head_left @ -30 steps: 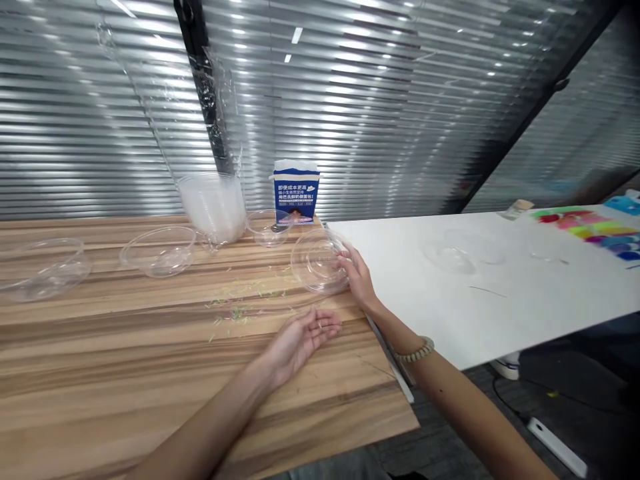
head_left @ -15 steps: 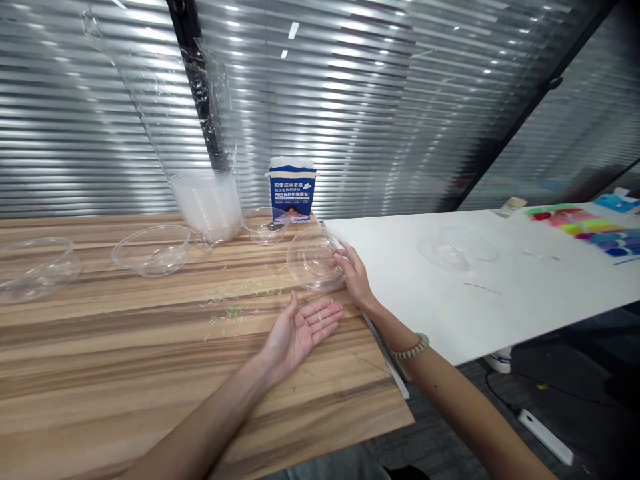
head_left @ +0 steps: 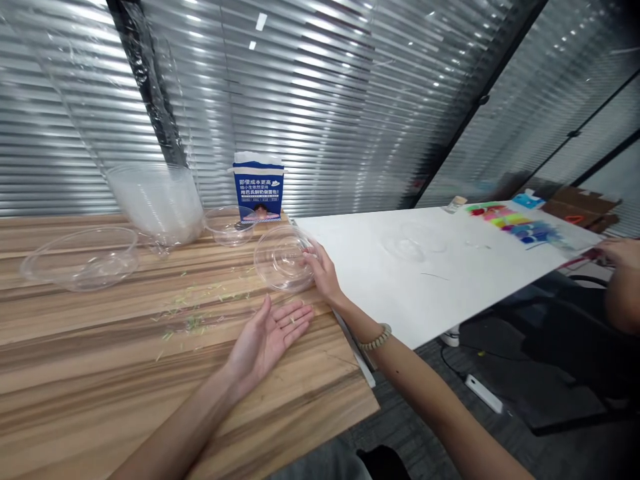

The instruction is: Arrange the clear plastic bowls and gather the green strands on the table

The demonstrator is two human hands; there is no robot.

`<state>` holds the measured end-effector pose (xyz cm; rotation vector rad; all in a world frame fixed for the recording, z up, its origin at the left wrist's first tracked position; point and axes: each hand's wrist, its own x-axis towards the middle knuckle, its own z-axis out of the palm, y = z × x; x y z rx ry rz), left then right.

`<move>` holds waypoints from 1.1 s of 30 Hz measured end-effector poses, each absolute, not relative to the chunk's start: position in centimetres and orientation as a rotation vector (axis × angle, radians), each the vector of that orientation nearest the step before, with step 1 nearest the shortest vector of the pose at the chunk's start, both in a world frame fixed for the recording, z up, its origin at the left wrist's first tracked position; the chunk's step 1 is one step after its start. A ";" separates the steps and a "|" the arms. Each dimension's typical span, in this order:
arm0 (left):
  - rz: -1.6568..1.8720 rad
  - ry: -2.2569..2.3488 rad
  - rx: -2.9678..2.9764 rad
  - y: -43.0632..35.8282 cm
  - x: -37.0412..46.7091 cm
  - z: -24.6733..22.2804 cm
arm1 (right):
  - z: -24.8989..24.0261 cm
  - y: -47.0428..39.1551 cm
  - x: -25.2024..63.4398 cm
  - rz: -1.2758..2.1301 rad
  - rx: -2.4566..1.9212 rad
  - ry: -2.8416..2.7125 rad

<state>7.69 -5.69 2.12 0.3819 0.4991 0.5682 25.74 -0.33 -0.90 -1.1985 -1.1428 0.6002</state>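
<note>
My left hand (head_left: 267,343) lies palm up above the wooden table, fingers stretched out flat, with a tiny pale sliver on the fingers. Just beyond it, my right hand (head_left: 324,272) grips the right rim of a clear plastic bowl (head_left: 281,261), whose round base shows toward me. To the left of my left hand, thin green and yellow slivers (head_left: 193,323) are scattered on the wood. Behind the held bowl are another clear bowl (head_left: 231,230) and a blue carton (head_left: 259,193) with white print.
A nested stack of clear bowls (head_left: 163,207) in plastic wrap stands at the back. Another clear bowl (head_left: 83,260) sits at left. On the white table (head_left: 340,230) are clear plastic pieces and a colourful painted sheet (head_left: 520,227). A person's arm (head_left: 623,267) shows at far right.
The view has turned to the right, bringing a person's arm and a cardboard box into sight. My hands and the gripped bowl keep nearly the same pose.
</note>
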 end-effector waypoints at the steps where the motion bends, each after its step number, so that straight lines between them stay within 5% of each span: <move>1: 0.567 0.485 0.377 -5.6 7.7 2.1 | -0.8 -0.4 25.7 0.599 -1.198 -1.147; 33: 0.611 0.404 0.406 -5.5 7.5 2.5 | -1.1 -0.2 26.0 0.557 -1.219 -1.167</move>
